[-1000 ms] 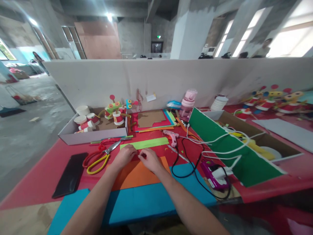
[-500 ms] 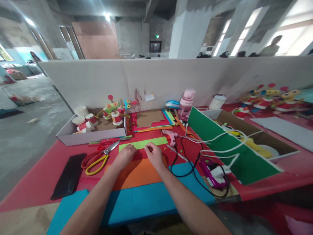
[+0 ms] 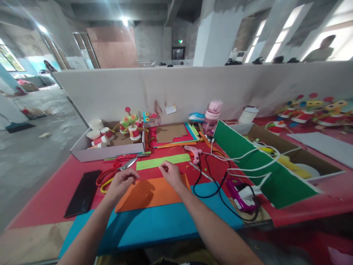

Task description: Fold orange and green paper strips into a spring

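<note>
"Left hand beside the scissors, fingers loosely curled, a narrow gap at the thumb."

"And the right hand?"

"Fingertips bunched near the green strips; whether they grip anything, one cannot tell."

"Where's the orange sheet?"

"Between the green strips and the worktop's front edge, overlapping blue sheeting."

A craft workshop, set up in a bare, unfinished-looking concrete hall. Scissors, a pink glue gun and coloured sheets lie on a red-covered bench; cup figures stand at its far right, below a pale partition. People's heads show beyond.
</note>
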The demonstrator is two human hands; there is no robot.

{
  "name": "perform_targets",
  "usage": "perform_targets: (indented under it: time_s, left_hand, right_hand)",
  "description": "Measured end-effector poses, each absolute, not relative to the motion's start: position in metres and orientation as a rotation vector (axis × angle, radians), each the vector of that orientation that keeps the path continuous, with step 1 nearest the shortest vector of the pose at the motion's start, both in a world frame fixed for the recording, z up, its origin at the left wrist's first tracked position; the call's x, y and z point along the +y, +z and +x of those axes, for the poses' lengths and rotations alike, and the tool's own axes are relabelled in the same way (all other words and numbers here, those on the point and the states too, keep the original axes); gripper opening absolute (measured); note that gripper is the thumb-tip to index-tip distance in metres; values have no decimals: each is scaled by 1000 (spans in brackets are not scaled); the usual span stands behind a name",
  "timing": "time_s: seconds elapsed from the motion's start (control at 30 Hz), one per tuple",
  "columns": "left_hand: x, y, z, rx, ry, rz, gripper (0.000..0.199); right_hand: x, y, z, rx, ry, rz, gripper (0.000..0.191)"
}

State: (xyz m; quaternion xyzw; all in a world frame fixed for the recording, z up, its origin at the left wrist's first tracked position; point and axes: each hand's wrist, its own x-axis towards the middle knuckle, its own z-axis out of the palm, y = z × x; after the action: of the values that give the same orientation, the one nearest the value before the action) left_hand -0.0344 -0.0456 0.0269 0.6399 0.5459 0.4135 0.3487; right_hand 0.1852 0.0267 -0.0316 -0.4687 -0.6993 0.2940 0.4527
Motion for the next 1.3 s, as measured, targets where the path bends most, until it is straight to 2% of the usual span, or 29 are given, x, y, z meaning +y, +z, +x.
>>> perform_targets:
  time_s: [0.13,0.23,0.33,0.4,0.43,0.5,0.57,0.8,1.03,1.07,1.17,1.2,1.3]
  left_hand:
    - [-50,34,-11,1102,1152,1275,12]
    - [-71,41,10,1000,1040,1217,13]
    - [-108,47,31,1070,697,1555,14]
    - [-133,50,41,930,374,1800,12]
    - [-144,51,44,833,241,1894,22]
    - [-156,50,45,860,106,2087,30]
    - [-156,47,37,1045,50,2248,25]
    - [-106,13,-6,1365,401,2682,54]
    - [-81,-1,1,1497,407,2733,29]
    - [-77,-2,1,1558,418,2727,27]
    - [-66,-6,0,1672,454,2720,29]
    - [-63,-9,0,1668,451,2722,29]
    - [-54,-14,2,1644,440,2714,32]
  right_hand:
    - [28,-34,191,-1726,715,-1156,17]
    - [27,-34,193,-1726,717,-1146,17]
    - [26,-33,192,-1733,708,-1128,17]
    - [25,-32,191,-1743,704,-1126,17]
    - [25,-31,191,-1750,701,-1126,18]
    - [25,-31,192,-1769,699,-1114,19]
    - [25,-30,194,-1785,704,-1091,19]
    - [7,-13,212,-1958,728,-1137,14]
    - [-12,-5,218,-2156,726,-1024,20]
    - [-14,-6,217,-2219,719,-978,24]
    - [-16,-8,215,-2439,550,-891,52]
    - [-15,-9,214,-2501,461,-903,55]
    - [-7,-10,213,-2633,278,-997,42]
